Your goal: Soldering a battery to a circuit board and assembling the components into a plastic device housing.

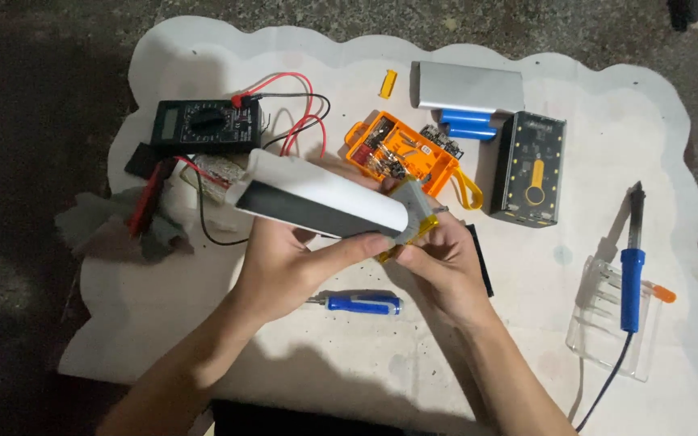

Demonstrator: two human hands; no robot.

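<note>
My left hand (pixel 288 262) grips a long white power bank shell (pixel 317 194) from underneath, its open dark side turned toward me. My right hand (pixel 446 258) pinches a flat silver battery pack with yellow tape (pixel 414 211) at the shell's right end, partly inside it. Both hands meet over the middle of the white mat (pixel 365 355). A blue-handled screwdriver (pixel 361 303) lies on the mat just below my hands.
A black multimeter (pixel 203 125) with red and black leads sits at the back left. An orange open case (pixel 401 153), a silver shell with blue cells (pixel 466 97) and a black power bank (pixel 529 168) lie behind. A blue soldering iron (pixel 630 270) rests on a clear stand at right.
</note>
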